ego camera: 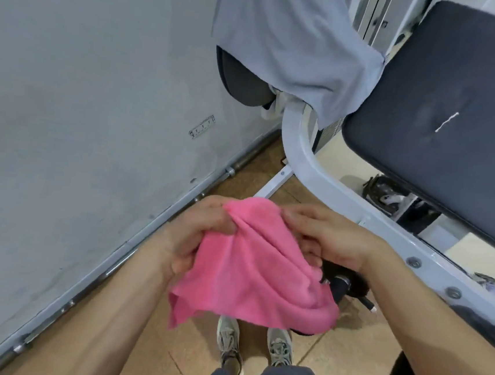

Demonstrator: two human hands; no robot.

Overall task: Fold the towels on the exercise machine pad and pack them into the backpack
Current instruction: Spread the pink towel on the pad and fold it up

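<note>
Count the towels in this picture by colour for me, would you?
pink towel: 1
grey-blue towel: 1
Total: 2 towels

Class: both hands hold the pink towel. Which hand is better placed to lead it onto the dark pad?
Probably the right hand: it holds the pink towel on the side nearer the dark pad; the left hand grips it on the wall side.
</note>
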